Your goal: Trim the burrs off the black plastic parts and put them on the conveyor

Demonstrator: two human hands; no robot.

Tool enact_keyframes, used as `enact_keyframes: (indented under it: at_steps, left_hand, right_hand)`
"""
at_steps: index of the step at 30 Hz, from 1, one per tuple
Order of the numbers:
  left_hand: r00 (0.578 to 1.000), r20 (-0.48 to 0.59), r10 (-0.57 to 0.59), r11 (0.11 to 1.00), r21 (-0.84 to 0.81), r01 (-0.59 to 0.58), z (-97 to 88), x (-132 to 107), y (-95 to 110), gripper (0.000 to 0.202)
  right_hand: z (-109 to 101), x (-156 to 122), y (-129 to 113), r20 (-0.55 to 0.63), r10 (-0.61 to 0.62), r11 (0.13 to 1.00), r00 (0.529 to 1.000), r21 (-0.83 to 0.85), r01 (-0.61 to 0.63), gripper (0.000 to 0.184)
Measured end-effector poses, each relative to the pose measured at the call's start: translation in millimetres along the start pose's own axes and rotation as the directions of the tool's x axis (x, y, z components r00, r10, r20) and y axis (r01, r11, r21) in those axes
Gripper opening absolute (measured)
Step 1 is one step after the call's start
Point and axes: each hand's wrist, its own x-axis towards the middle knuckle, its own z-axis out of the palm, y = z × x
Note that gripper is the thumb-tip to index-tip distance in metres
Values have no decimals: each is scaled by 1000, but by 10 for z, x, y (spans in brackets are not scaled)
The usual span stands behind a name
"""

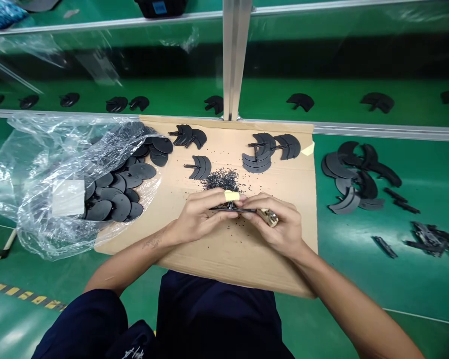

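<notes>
My left hand [201,213] pinches a thin black plastic piece [230,210], seen nearly edge-on. Yellow tape [232,196] wraps a fingertip of that hand. My right hand [279,222] is closed around a small gold-coloured tool [269,217], whose working end is hidden by the fingers. Its thumb and forefinger also meet the right end of the black piece. Just beyond both hands lies a heap of tiny black bits [222,179], scattered over a cardboard sheet [202,254].
Left, a clear plastic bag [41,199] spills black oval discs [121,207]. Curved black fan-shaped parts [200,168] lie on the cardboard, with more curved pieces [353,174] and narrow black parts [434,239] to the right. A metal post [234,60] stands behind; further parts [300,101] sit beyond the rail.
</notes>
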Motion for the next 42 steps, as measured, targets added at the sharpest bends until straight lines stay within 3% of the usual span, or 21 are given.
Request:
enact_keyframes:
  at_steps: [3, 7, 12, 18, 20, 23, 26, 29, 32, 36, 40, 42]
  left_hand:
    - [998, -52, -27, 1000, -16, 26, -24, -3, -19, 28]
    - [997, -64, 34, 999, 3, -34, -23, -22, -68, 29]
    - [993, -15, 114, 991, 67, -113, 26, -82, -124, 31]
    - [973, 132, 190, 914, 339, -224, -38, -145, -32, 30]
    - [980, 128, 153, 938, 294, -185, -86, -117, 4, 27]
    - [977, 214, -23, 998, -50, 35, -159, -29, 14, 37]
    - [923, 327, -203, 901, -307, 307, -185, 39, -16, 53]
    - [883, 331, -333, 815, -371, 446, -161, 37, -31, 32]
    - [871, 351, -345, 783, -404, 473, -142, 9, -1, 24]
    - [868, 328, -374, 815, -330, 476, -149, 7, 15, 24]
    - [904, 286, -317, 858, -320, 402, -150, 10, -58, 47]
    - [935, 258, -245, 916, -255, 310, -142, -2, -89, 46]
  right_hand:
    - [-8, 10, 24, 32, -2, 999, 999, -51, 3, 12]
    - [-20, 1, 46, 30, -57, 992, 998, -109, 60, 24]
    - [-25, -29, 67, 63, -155, 969, 986, -183, 164, 22]
    - [-47, -50, 29, 143, -190, 930, 971, -290, 224, 16]
    - [-52, -45, 9, 152, -179, 950, 972, -231, 211, 15]
    - [-58, -26, -4, 143, -165, 979, 976, -95, 180, 14]
    - [-65, -3, -2, 142, -136, 990, 981, -20, 140, 12]
    - [-64, 2, -1, 172, -98, 995, 980, -2, 100, 9]
    - [-53, -15, 6, 218, -97, 995, 971, 26, 93, 9]
    - [-43, -44, 48, 221, -122, 991, 968, -19, 130, 11]
    - [-41, -41, 86, 82, -136, 975, 987, -165, 148, 21]
    - [-49, -24, 85, 88, -143, 964, 986, -213, 159, 22]
